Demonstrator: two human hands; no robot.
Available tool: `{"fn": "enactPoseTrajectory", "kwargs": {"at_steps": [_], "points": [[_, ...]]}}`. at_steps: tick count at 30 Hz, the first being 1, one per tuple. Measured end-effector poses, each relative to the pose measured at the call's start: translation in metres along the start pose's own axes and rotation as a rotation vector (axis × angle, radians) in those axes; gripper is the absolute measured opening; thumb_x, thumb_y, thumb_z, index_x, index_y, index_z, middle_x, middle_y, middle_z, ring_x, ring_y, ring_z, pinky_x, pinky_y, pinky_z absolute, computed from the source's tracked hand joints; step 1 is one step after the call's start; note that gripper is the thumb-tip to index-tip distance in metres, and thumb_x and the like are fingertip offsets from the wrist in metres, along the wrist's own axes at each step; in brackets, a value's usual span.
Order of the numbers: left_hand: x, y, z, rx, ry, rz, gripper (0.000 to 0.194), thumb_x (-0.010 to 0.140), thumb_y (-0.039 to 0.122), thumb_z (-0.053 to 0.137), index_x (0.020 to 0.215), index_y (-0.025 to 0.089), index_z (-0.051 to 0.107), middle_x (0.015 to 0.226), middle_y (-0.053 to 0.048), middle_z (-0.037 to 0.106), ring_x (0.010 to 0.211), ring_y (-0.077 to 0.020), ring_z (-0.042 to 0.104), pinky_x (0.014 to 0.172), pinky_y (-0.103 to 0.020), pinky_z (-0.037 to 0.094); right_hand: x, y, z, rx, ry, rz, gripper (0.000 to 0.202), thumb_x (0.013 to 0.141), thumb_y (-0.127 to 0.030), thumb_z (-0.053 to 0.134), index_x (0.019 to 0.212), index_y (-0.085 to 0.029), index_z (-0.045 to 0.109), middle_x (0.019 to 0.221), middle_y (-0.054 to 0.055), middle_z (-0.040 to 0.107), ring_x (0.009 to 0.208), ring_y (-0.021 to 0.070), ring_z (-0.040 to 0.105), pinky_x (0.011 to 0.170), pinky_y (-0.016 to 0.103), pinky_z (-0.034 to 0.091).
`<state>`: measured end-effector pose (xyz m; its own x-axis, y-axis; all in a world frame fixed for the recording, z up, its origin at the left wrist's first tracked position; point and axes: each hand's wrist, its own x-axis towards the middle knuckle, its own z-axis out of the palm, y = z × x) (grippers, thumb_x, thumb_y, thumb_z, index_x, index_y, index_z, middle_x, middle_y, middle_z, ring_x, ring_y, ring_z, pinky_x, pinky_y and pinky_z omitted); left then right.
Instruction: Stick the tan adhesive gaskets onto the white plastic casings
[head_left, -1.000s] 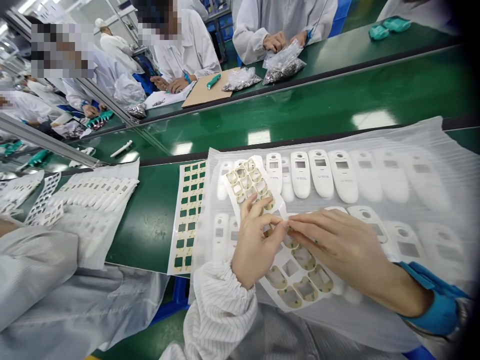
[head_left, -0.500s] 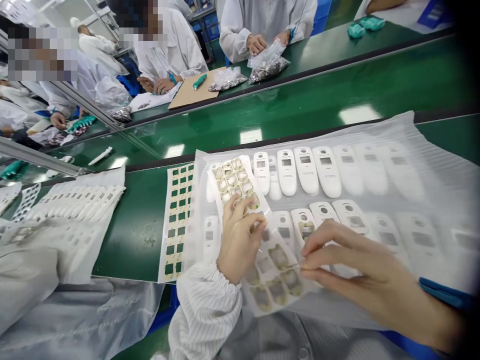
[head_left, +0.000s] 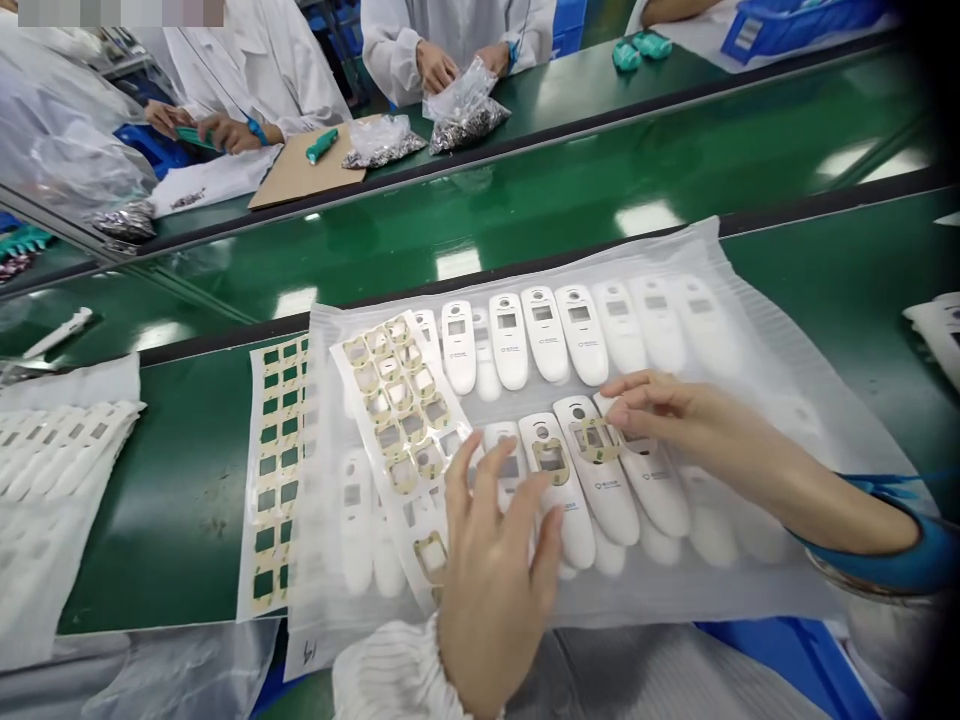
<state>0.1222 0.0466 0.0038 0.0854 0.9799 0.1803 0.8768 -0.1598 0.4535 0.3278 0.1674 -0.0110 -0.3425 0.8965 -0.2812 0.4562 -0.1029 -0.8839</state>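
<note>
White casings with small windows [head_left: 541,335] lie in two rows on a translucent foam sheet [head_left: 757,340]. My right hand [head_left: 675,430] pinches a yellowish adhesive frame [head_left: 596,440] at its right edge, over the window of a front-row casing [head_left: 615,505]. The casing to its left [head_left: 574,530] has a similar frame [head_left: 551,458] around its window. My left hand [head_left: 499,560] hovers with fingers spread near that casing's left side, holding nothing. A sticker sheet [head_left: 390,400] slants across the foam, its lower part partly behind my left hand.
Another sheet with square cutouts [head_left: 266,480] lies to the left. Further left are more white casings on foam [head_left: 67,450]. Beyond the green conveyor [head_left: 547,220], people in white coats handle bags of small metal parts [head_left: 469,120]. A blue bin [head_left: 787,30] stands at the upper right.
My right hand has moved up from the sticker sheet to the front-row casings with a frame. My left hand has let go of the sheet and opened. The view has shifted right.
</note>
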Motion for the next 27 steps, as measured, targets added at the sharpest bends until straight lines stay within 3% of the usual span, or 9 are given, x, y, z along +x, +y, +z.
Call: {"fn": "enactPoseTrajectory", "kwargs": {"at_steps": [2,5,9,15,27], "points": [[0.0,0.01,0.01,-0.017,-0.032,0.004,0.023,0.091,0.014,0.05,0.111,0.023,0.057,0.135,-0.01,0.046,0.14,-0.0316,0.022,0.101,-0.054,0.046,0.003,-0.001,0.002,-0.004,-0.013,-0.005,0.04,0.076,-0.062,0.066,0.071,-0.023,0.074,0.117,0.009,0.062,0.082,0.0224,0.066,0.058,0.032,0.057],[0.0,0.016,0.02,-0.025,-0.051,-0.004,0.025,0.09,0.011,0.049,0.11,0.022,0.059,0.135,-0.011,0.046,0.14,-0.0323,0.022,0.101,-0.054,0.046,0.007,0.0,0.002,-0.042,-0.026,-0.025,0.042,0.077,-0.063,0.063,0.068,-0.024,0.074,0.123,0.009,0.06,0.097,0.0281,0.063,0.057,0.032,0.057],[0.0,0.017,0.025,-0.024,-0.044,0.002,0.028,0.089,0.01,0.049,0.112,0.022,0.059,0.136,-0.01,0.045,0.14,-0.0326,0.023,0.1,-0.055,0.047,0.01,0.008,0.002,-0.136,0.0,-0.095,0.041,0.079,-0.063,0.06,0.069,-0.026,0.075,0.122,0.006,0.062,0.112,0.0327,0.056,0.072,0.041,0.057],[0.0,0.019,0.026,0.0,-0.053,0.018,0.03,0.09,0.01,0.048,0.116,0.021,0.059,0.139,-0.012,0.041,0.141,-0.0342,0.019,0.1,-0.055,0.047,0.011,0.016,0.003,-0.21,0.009,-0.145,0.041,0.08,-0.064,0.058,0.071,-0.029,0.075,0.12,0.004,0.064,0.11,0.0326,0.056,0.089,0.054,0.049],[0.001,0.022,0.033,0.04,-0.076,0.042,0.034,0.09,0.013,0.048,0.122,0.021,0.057,0.139,-0.014,0.038,0.14,-0.0364,0.017,0.1,-0.06,0.046,0.013,0.019,0.003,-0.205,0.002,-0.141,0.039,0.079,-0.064,0.06,0.071,-0.029,0.075,0.115,0.005,0.064,0.107,0.0301,0.057,0.09,0.05,0.049]]}}
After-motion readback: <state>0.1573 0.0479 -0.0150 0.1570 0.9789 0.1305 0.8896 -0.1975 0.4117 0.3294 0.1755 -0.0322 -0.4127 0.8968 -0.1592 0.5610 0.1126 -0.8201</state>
